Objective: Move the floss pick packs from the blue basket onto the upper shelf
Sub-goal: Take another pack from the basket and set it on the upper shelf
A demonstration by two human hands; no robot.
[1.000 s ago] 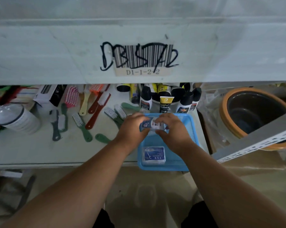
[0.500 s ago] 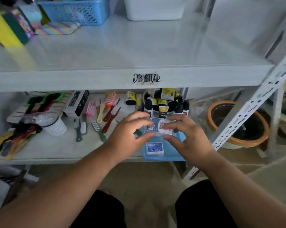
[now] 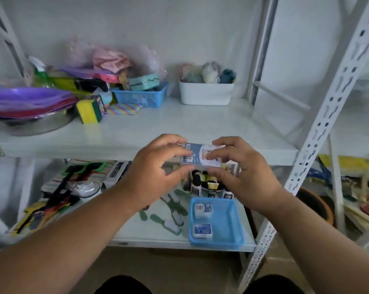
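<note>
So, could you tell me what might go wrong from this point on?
1. The floss pick pack is only pinched by the fingertips of the left hand and right hand at the upper shelf edge; it could slip and fall.
2. Two packs remain in the blue basket, which overhangs its shelf and might tip.

This looks like a stockroom or small household-goods shop. White slotted-angle metal shelving carries sorted wares: stacked purple plates, scouring sponges, a white bin of soft items, brushes and tubes on the lower shelf, and small packs in a blue basket.
</note>
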